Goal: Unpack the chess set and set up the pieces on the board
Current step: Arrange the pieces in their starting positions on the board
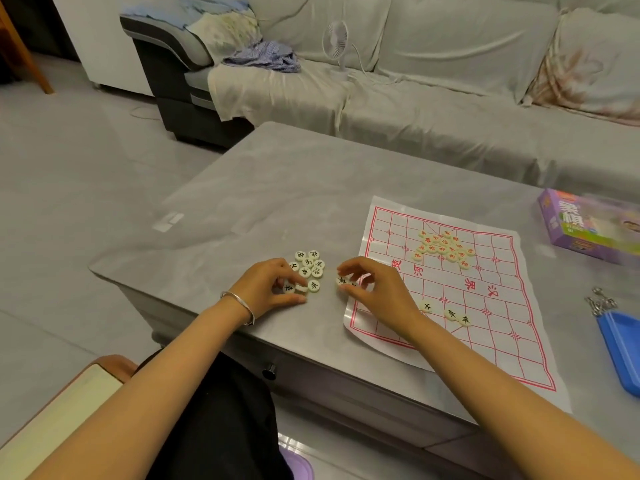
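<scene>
Forearms (166, 368) reached up from lower frame. At centre, the table (277, 188) bore the board (502, 341), a thin limp sheet, likely to slide or crease. Left hand (273, 285) pinched what looked like 2 discs beside the black pile (309, 266). Right hand (370, 289) pinched 1 disc (342, 281) at the board's left edge. Discs seemed light, hard and slick: best gripped by the rim.

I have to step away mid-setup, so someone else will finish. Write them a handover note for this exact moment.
Left hand pinches black pieces beside the black pile on the table. Right hand pinches one black piece at the left edge of the board.
Red pieces sit heaped on its far half; three loose blacks on its near half. Box far right.
Done: unpacked, board spread, colours mostly sorted.
Left: place every piece on its starting point.
</scene>
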### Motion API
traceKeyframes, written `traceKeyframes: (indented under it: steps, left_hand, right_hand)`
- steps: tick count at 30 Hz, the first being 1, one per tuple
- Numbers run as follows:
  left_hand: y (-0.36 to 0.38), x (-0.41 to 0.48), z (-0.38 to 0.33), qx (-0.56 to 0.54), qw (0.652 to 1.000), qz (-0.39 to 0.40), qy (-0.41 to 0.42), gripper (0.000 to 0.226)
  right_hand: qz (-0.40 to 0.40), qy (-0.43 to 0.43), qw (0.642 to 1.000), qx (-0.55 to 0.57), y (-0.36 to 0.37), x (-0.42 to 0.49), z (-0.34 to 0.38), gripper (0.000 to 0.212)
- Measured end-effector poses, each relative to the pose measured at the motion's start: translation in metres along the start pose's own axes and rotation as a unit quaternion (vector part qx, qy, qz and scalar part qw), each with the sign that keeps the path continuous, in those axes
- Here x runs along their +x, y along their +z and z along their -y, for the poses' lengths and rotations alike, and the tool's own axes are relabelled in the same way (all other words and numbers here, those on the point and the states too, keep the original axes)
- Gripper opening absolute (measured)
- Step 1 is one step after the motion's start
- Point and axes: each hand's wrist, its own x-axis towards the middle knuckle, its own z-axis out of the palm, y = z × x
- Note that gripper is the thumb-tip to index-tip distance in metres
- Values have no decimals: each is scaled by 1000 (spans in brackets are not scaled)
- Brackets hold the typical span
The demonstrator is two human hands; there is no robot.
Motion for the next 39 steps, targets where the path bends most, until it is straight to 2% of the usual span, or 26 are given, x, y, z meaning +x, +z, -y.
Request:
traceKeyframes:
  steps: [11,15,19,22,26,30,35,39]
  left_hand:
    - [5,0,-20,24,1000,-4,-10,28]
    - [16,15,-64,-27,999,-33,30,26]
    - [57,31,-116,-20,995,52,84,30]
    - [92,38,-132,2,991,109,77,30]
    - [119,46,-143,39,989,132,56,34]
    - [120,47,-143,41,991,113,52,37]
    - [85,40,-116,11,995,58,76,29]
    - [47,33,-69,37,999,-21,9,32]
  right_hand:
    - [-41,50,998,24,-43,-42,-26,24]
    - [-60,69,996,20,-65,-58,-35,22]
    - [-73,104,992,-11,-89,-82,-49,23]
    - [-80,115,990,-24,-96,-98,-58,25]
    - [-53,119,990,-53,-95,-111,-67,22]
    - [-59,116,990,-55,-94,-114,-70,23]
    - [-83,103,990,-40,-93,-98,-58,24]
    - [-56,85,995,-22,-70,-70,-34,21]
